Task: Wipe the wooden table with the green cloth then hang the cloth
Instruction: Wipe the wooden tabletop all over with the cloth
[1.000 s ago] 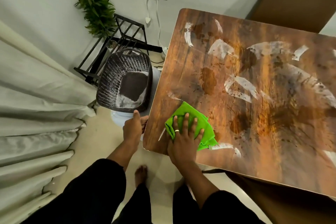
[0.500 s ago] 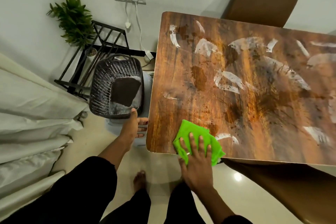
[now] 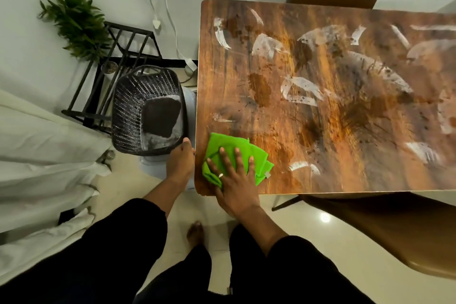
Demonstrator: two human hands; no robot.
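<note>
Here your right hand [image 3: 237, 180] presses, fingers [image 3: 238, 158] spread flat, on the crumpled bright green cloth [image 3: 234, 153] at the stained brown wooden table [image 3: 320, 106]'s near-left corner; your left hand [image 3: 179, 160] grips the table's edge.

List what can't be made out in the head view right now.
- Left hand: its fingers sit behind the table edge, so what they grip is hidden.
- Tabletop under the cloth and right hand: covered, so cleanliness there is unknown.
- Table's right end: cut off by the frame edge.
- Basket contents: dark and blurred, unidentifiable.
- A place to hang the cloth: none identifiable.
</note>
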